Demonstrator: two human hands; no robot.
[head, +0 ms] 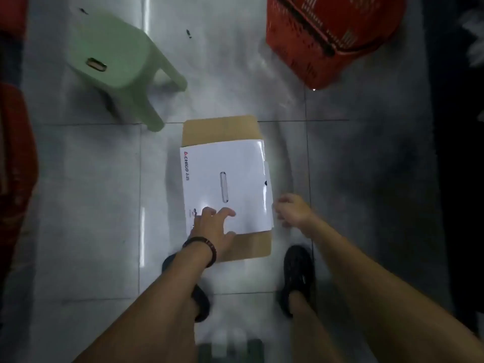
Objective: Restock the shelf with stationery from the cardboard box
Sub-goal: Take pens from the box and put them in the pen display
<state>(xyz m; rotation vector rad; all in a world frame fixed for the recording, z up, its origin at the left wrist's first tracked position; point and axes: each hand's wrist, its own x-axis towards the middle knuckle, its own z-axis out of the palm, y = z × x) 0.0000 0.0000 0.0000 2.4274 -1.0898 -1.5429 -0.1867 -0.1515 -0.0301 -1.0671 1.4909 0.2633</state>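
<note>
A cardboard box [227,163] with a glossy white top flap and brown flaps at its near and far ends stands on the tiled floor between my feet. My left hand [213,226], with a dark bead bracelet on the wrist, rests on the near left corner of the white flap, fingers spread. My right hand [292,210] hovers at the box's near right edge with loosely curled fingers and holds nothing. The box's contents are hidden. No shelf is in view.
A pale green plastic stool [115,64] stands at the far left. A red plastic basket [327,38] sits on the floor at the far right. Red objects [15,166] line the left edge. My dark shoes [298,273] flank the box.
</note>
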